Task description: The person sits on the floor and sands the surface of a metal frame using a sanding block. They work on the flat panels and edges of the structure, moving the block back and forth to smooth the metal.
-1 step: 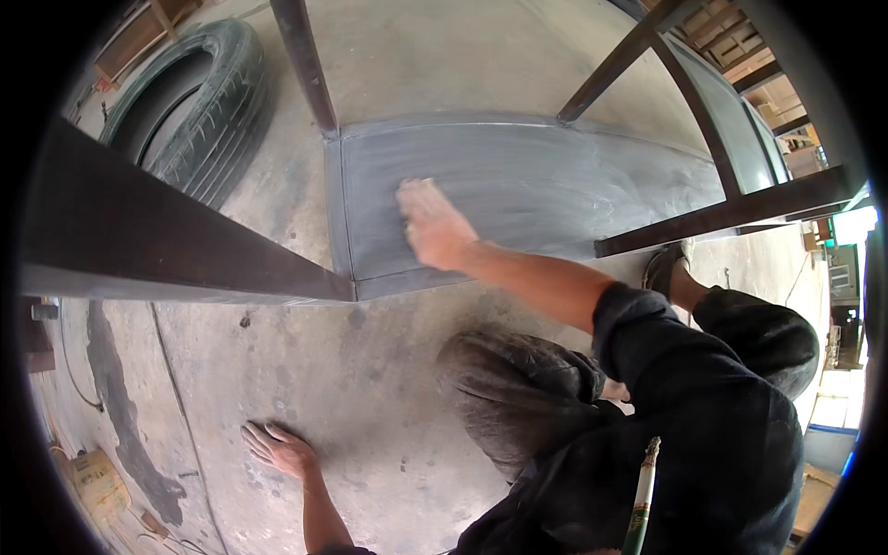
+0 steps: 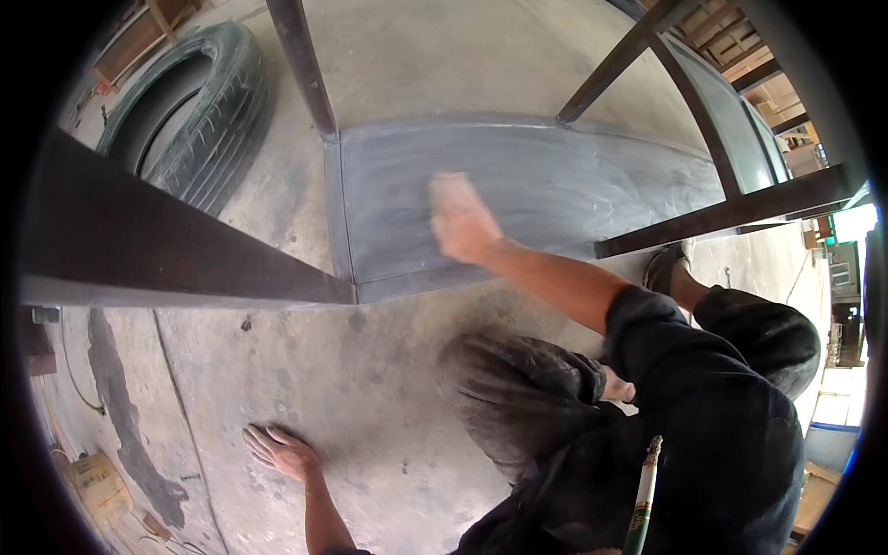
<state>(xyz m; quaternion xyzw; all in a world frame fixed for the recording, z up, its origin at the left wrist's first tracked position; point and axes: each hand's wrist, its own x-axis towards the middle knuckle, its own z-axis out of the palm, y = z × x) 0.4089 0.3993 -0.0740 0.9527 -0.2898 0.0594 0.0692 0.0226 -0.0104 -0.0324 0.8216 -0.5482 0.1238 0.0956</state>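
Note:
My right hand [image 2: 465, 222] presses on a dark grey panel [image 2: 555, 166] low between the dark posts of a furniture frame. Motion smears its fingers, which look bunched together; a pale edge shows at them, but whatever they hold is hidden. Swirled, whitish dusty streaks cover the panel's right part. To the lower left, my left hand [image 2: 282, 451] lies flat on the concrete floor [image 2: 370, 398], fingers stretched out and nothing in them. Dust whitens its fingertips.
A wide dark post [image 2: 176, 231] slants in from the left; a thinner post [image 2: 303, 69] rises at the panel's far left corner. Right of the panel stand joined rails [image 2: 721, 222]. A worn tyre [image 2: 222, 120] lies beyond. A cigarette [image 2: 644, 499] juts up at the lower edge.
My right hand has slid a little to the right across the panel, its forearm moving with it. My left hand stays on the floor.

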